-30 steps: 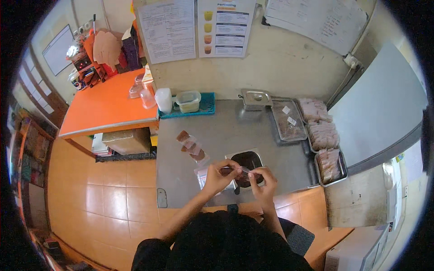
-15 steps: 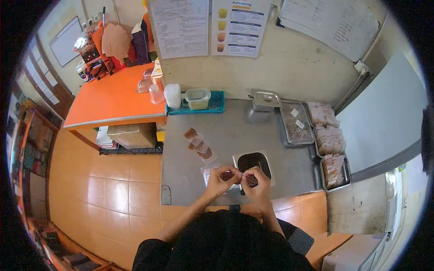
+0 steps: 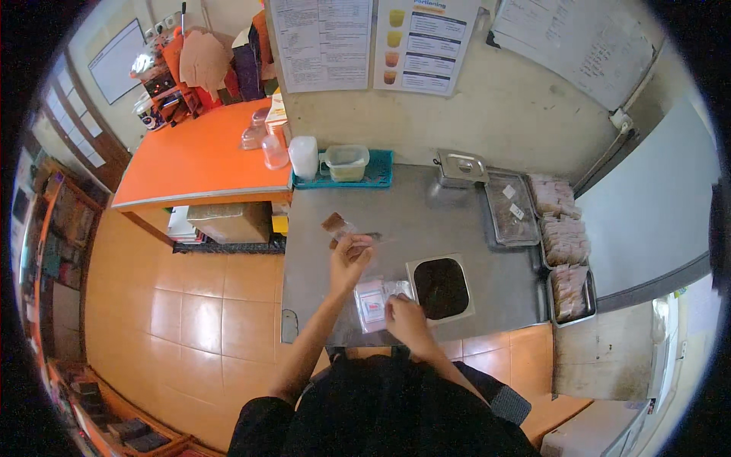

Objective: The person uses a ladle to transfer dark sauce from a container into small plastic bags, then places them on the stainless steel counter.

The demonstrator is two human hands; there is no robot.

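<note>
My left hand (image 3: pixel 350 257) is stretched over small clear sachets with brown filling (image 3: pixel 335 223) at the left of the steel table. Its fingers are pinched on a clear sachet, partly hidden by the hand. Closer to me lies a stack of flat clear plastic bags (image 3: pixel 371 306). My right hand (image 3: pixel 408 317) is at the right edge of this stack, its fingers closed on a clear plastic bag (image 3: pixel 398 289). Just right of that hand is a square metal container (image 3: pixel 442 288) of dark brown contents.
At the back left of the steel table (image 3: pixel 411 206), a teal tray (image 3: pixel 386 169) holds plastic tubs. A lidded steel pan (image 3: pixel 461 167) and a covered tray (image 3: pixel 512 209) stand at the back right. Trays of filled sachets (image 3: pixel 567 244) line the right edge. An orange counter (image 3: pixel 183 171) adjoins the left.
My hands were together over the dark container and have separated. The left moved left and away from me to the sachets; the right moved to the bag stack, uncovering the container. The view shifted slightly.
</note>
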